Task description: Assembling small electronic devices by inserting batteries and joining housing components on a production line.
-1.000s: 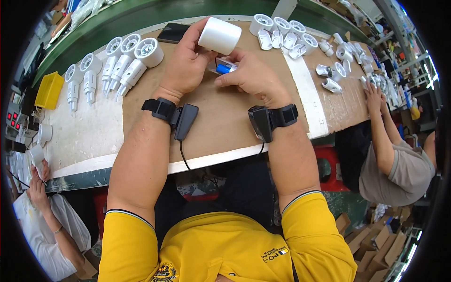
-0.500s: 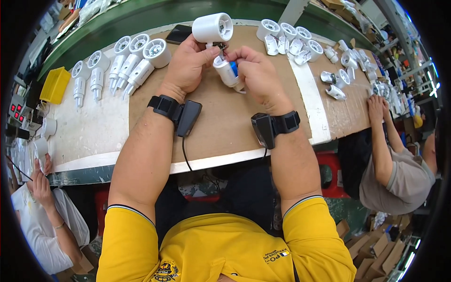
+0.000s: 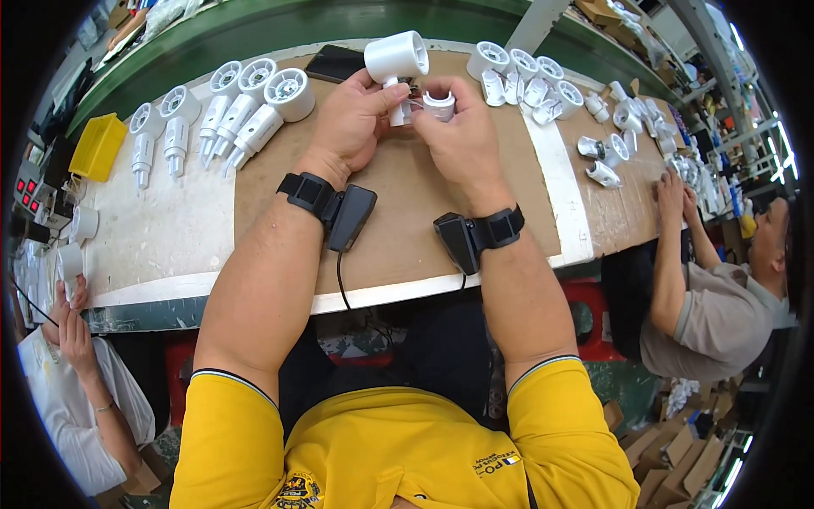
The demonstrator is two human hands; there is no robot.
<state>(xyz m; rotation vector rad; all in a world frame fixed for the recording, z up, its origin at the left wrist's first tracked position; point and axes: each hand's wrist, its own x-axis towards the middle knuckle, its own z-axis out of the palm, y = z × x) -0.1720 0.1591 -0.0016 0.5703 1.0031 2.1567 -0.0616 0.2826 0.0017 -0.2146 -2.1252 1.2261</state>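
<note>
My left hand (image 3: 346, 123) is closed around the neck of a white unit that looks like a handheld fan. Its wide cylindrical head (image 3: 392, 57) sticks up beyond my fingers, and a bit of dark circuitry shows below it. Closed on a short white hollow cylinder (image 3: 438, 105), my right hand (image 3: 466, 148) tilts its open rim upward. Thin wires seem to run between the two parts. Fingers hide much of the lower part. Both hands are close together above the brown cardboard (image 3: 390, 212).
Several similar white units (image 3: 254, 127) lie at the left, beside a yellow bin (image 3: 97, 148). A black phone (image 3: 337, 63) lies at the back. White heads and shells (image 3: 543, 85) sit at the right. One person (image 3: 712, 314) works at the right, another (image 3: 85, 407) at the left.
The white cylinder in my right hand has turned from slanting downward to rim up, and the blue piece on it is out of sight. The fan head has shifted slightly right.
</note>
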